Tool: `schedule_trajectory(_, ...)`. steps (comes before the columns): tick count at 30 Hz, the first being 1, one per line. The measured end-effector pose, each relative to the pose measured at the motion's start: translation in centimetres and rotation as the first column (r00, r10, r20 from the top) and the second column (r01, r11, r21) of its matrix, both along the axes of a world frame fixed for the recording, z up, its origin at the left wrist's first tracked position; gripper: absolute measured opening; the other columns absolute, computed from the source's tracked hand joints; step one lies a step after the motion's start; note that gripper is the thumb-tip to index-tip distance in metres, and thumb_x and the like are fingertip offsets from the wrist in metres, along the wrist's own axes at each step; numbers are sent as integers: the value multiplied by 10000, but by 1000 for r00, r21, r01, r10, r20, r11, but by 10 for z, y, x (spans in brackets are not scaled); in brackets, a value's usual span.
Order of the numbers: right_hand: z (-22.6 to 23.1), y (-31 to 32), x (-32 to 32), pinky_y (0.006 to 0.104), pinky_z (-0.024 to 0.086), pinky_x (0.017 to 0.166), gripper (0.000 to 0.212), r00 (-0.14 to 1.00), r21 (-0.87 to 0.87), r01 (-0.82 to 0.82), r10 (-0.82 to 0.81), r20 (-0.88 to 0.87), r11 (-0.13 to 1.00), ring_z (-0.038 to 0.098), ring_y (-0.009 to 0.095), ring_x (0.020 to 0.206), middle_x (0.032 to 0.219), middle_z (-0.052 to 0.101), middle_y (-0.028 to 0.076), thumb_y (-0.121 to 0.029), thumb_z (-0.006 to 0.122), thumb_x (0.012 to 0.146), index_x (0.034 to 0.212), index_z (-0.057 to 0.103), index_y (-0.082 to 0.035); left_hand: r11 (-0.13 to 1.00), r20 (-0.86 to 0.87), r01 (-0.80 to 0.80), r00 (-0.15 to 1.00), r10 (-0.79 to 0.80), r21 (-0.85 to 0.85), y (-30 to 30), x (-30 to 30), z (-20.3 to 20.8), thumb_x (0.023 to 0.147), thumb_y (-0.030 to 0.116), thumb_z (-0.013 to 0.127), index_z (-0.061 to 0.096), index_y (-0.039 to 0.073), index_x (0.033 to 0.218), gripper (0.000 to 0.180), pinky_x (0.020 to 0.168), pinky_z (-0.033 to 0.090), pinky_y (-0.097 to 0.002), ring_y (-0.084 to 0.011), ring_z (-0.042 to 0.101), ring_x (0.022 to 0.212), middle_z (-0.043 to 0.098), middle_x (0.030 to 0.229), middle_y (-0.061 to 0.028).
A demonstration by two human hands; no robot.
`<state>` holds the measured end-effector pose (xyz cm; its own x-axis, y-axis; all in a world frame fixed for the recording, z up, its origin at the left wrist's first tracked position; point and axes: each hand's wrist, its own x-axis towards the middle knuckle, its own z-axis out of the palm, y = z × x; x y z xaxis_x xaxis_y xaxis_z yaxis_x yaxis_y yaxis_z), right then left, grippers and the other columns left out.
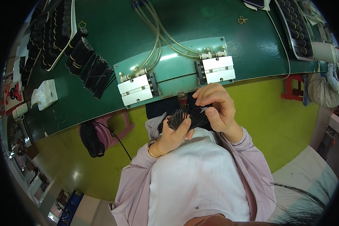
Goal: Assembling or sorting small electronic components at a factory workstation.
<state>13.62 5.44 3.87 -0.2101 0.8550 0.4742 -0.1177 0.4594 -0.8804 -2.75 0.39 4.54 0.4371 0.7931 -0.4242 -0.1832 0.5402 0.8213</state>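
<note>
A bundle of thin black wire-like pieces [197, 119] is fanned out in front of my chest, with pale tips showing at its left end. My left hand [174, 135] is closed around it, thumb across the top. Over the bundle's right side is my right hand [220, 107], fingers curled and thumb bent, touching the pieces. Its fingertips cover whatever they may pinch. Just beyond both hands stands a green fixture plate [177, 77] with a left metal block [135, 92] and a right metal block [218, 69].
Clear hoses [157, 30] run across the green table [101, 19] to the blocks. Banded black bundles [79, 56] and loose black pieces [98, 77] lie at left, near a white tissue pack [45, 94]. A filled tray [295, 28] is at far right. Below are a pink stool [111, 137] and red stool [293, 86].
</note>
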Motion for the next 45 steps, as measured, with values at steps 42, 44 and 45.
schedule_trajectory(42,6,4,-3,366,443,693,209,984,-127,-154,140,-113,980,471,159,665,752,448,65,-225,472,870,922,451,-24,990,167,48,986,-25,-134,0,3,9,885,126,454,424,39,712,195,375,254,-206,-57,395,404,416,482,1)
schedule_trajectory(44,6,5,-2,364,443,688,209,986,-118,-147,135,-102,982,469,156,657,747,447,65,-227,471,872,919,451,-24,990,167,49,986,-27,-129,0,2,8,883,121,455,422,39,710,195,376,254,-206,-59,400,407,408,484,5)
schedule_trajectory(45,5,5,-2,362,443,683,209,987,-110,-140,131,-92,984,467,154,649,741,447,64,-229,471,874,915,450,-25,991,168,50,985,-28,-125,0,2,8,882,117,457,419,38,708,194,376,254,-206,-61,406,410,399,486,8)
